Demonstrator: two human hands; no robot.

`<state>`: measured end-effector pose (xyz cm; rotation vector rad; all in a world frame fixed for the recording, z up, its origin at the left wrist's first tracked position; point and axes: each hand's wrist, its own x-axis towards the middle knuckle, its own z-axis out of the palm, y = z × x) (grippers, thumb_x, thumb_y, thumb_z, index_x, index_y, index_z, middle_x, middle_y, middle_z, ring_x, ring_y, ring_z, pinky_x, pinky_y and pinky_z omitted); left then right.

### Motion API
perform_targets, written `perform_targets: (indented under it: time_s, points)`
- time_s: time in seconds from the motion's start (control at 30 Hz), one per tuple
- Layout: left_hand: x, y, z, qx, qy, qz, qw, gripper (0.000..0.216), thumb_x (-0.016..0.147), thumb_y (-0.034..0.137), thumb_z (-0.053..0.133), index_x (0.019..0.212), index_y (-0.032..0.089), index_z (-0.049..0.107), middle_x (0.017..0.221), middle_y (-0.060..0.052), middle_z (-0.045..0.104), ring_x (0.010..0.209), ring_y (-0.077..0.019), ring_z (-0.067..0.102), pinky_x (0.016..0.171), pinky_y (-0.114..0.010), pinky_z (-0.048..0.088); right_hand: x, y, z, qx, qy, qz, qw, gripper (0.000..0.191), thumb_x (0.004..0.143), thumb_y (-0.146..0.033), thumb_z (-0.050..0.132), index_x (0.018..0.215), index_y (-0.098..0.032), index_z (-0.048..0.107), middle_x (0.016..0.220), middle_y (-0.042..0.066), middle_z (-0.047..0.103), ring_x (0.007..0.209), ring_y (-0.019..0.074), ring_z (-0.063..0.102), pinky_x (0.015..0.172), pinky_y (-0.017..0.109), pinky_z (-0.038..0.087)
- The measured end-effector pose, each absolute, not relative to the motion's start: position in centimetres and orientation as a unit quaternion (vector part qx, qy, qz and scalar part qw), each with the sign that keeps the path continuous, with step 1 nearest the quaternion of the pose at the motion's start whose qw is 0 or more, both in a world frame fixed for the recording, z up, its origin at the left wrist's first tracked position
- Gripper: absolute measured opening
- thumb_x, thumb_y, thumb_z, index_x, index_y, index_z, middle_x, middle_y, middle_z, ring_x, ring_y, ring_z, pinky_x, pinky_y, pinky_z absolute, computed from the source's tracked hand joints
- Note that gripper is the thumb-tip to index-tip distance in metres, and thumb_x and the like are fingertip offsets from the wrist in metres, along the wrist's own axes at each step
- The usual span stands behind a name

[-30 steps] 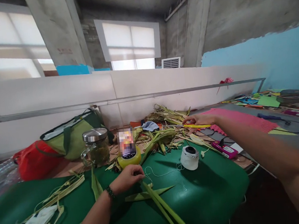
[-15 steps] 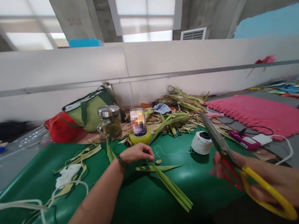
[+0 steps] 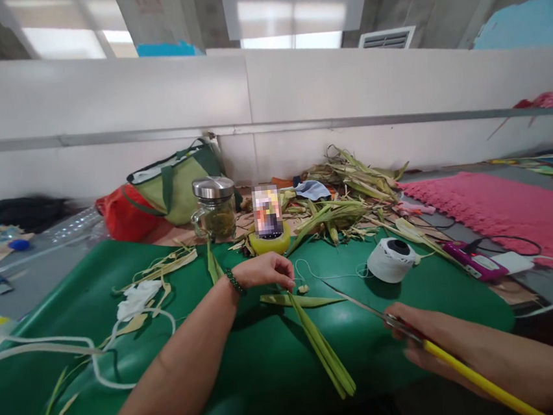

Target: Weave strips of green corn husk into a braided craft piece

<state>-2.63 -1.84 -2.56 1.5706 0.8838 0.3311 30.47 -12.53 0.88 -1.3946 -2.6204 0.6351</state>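
Observation:
Pinched in my left hand [image 3: 267, 273] is the thin top end of a bundle of green corn husk [image 3: 323, 346], which hangs down toward the front of the mat. My right hand [image 3: 428, 330] grips a pair of scissors [image 3: 408, 332] with a yellow handle; the blades point left toward the bundle without touching it. A loose husk strip [image 3: 309, 301] lies behind the bundle. A small pale scrap [image 3: 303, 289] rests beside my left fingers. White thread runs from a spool [image 3: 390, 262] toward my left hand; whether it is tied to the husk I cannot tell.
A green mat [image 3: 253, 373] covers the table. At the back stand a glass jar [image 3: 215, 213], a yellow tape roll [image 3: 270, 239] and a heap of husks [image 3: 352, 180]. White cord [image 3: 96, 362] loops at left; a purple power strip [image 3: 477, 260] lies right of the spool.
My right hand has lowered the scissors, turning the blades from pointing up to pointing left. My left hand keeps its pinch on the husk. The whole view has shifted slightly.

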Motion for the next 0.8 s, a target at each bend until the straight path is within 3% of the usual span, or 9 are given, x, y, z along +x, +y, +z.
perform_targets:
  time_s: [0.17,0.33,0.53,0.8]
  points:
    - [-2.4,-2.4,-1.9,0.675,0.338,0.174,0.632,0.036,0.059,0.042,0.079,0.067,0.013,0.06,0.064,0.0,0.067,0.063,-0.0108,0.06,0.066,-0.024,0.046,27.3,-11.3,0.7,-0.467,-0.851,0.238,-0.028,0.019,0.078,-0.043,0.056,0.082,-0.024,0.057,0.083,0.007,0.065,0.068,0.0206,0.06,0.061,0.029,0.044]
    - [-2.2,-3.0,-1.4,0.651,0.315,0.181,0.667,0.041,0.058,0.047,0.079,0.069,0.014,0.059,0.067,0.0,0.067,0.059,-0.0099,0.059,0.058,-0.022,0.048,26.9,-10.6,-1.5,-0.478,-0.856,0.195,-0.03,0.026,0.079,-0.043,0.057,0.095,-0.022,0.058,0.089,0.008,0.065,0.074,0.0224,0.062,0.065,0.03,0.044]
    - [-2.2,-3.3,-1.2,0.643,0.296,0.172,0.685,0.04,0.058,0.046,0.079,0.07,0.013,0.06,0.067,0.0,0.067,0.063,-0.0119,0.064,0.063,-0.023,0.049,26.7,-10.2,-1.7,-0.455,-0.88,0.13,-0.043,0.03,0.082,-0.043,0.057,0.102,-0.021,0.058,0.093,0.01,0.066,0.078,0.0243,0.065,0.065,0.031,0.044]
    - [-2.2,-3.3,-1.2,0.661,0.282,0.147,0.68,0.041,0.056,0.048,0.079,0.07,0.013,0.062,0.07,0.0,0.069,0.068,-0.0107,0.063,0.066,-0.02,0.047,27.0,-10.3,-2.8,-0.422,-0.906,0.034,-0.011,0.034,0.079,-0.047,0.062,0.098,-0.019,0.058,0.085,0.008,0.065,0.071,0.0244,0.065,0.059,0.031,0.044]
